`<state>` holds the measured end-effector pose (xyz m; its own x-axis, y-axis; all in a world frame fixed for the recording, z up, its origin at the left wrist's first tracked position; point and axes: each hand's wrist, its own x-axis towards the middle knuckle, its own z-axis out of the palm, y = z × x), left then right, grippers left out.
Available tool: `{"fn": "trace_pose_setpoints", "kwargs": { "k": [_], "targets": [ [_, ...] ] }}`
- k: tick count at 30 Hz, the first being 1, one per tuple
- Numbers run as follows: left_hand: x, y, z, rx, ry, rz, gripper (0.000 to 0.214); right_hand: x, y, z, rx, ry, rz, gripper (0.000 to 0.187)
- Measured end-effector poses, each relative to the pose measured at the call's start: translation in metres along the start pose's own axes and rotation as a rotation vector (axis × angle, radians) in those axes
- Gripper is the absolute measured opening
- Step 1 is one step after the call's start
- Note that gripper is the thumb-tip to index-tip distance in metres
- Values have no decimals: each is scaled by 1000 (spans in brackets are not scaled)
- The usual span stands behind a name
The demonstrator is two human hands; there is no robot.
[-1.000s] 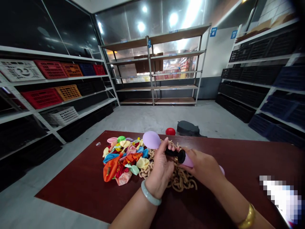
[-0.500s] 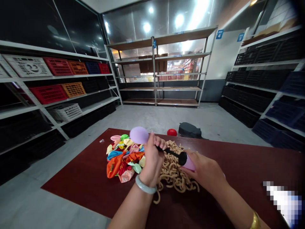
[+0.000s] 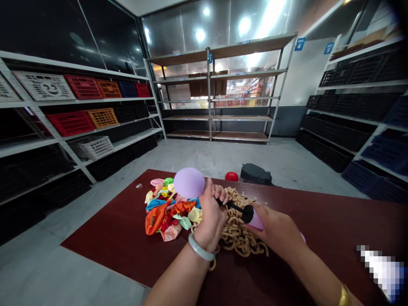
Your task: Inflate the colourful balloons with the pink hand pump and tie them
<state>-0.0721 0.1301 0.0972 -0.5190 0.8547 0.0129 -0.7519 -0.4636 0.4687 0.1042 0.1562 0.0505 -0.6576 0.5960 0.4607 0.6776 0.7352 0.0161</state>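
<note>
A storeroom, by its metal shelving [image 3: 209, 120] and stacked plastic crates [image 3: 72, 123]

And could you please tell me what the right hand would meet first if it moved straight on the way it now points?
Beyond the lilac-and-black tool it holds, the right hand would probably meet the left hand first, though depth is unclear.

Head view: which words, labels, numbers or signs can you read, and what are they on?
"4": blue sign on the white wall.
Too small or blurred to read: the print above the 4, the sign farther right, the rack post's blue tag, the shelf labels.
</note>
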Motion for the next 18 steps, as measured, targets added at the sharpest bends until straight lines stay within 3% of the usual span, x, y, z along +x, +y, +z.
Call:
{"fn": "trace_pose_setpoints", "kwargs": {
  "k": [4, 8, 12, 18],
  "targets": [
    [-14, -27, 4, 34, 11, -70, 46, 3, -9, -1, 9, 12, 0, 52],
    [-15, -30, 4, 39, 23, -83, 46, 6, -15, -2, 12, 36, 3, 51],
    [-7, -10, 4, 50, -21, -39, 45, 5, -13, -3, 44, 26, 8, 51],
    [21, 45, -7, -15, -70, 108, 40, -1, 10, 3, 43, 40, -18, 55]
  ]
}}
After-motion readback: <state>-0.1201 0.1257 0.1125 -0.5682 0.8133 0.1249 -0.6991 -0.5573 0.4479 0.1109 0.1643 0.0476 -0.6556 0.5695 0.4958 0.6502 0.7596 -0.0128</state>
